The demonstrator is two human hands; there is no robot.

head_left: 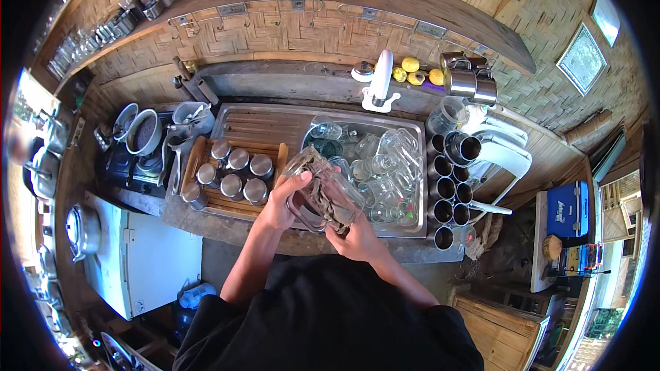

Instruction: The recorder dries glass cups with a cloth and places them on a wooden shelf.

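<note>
Before my chest, over the sink's near edge, a clear jug (346,191) with what looks like a handle is tilted between my hands. Crumpled brown-grey stuff, perhaps a cloth or dried leaves, shows in it or through its wall; I cannot tell which. My left hand (280,200) grips the jug's left side, thumb on top. Lower right, my right hand (359,239) wraps round its other end, and some fingers are hidden behind it. Just beyond, the metal sink (421,165) is heaped with clear glasses and mugs (377,189).
Left of the sink, a wooden tray (199,158) carries several lidded jars (238,159). Dark-mouthed metal cups (443,187) stand in rows at the right. Behind the sink rise a white tap (380,86) and yellow fruits (410,64). A white chest-like box (161,254) stands lower left.
</note>
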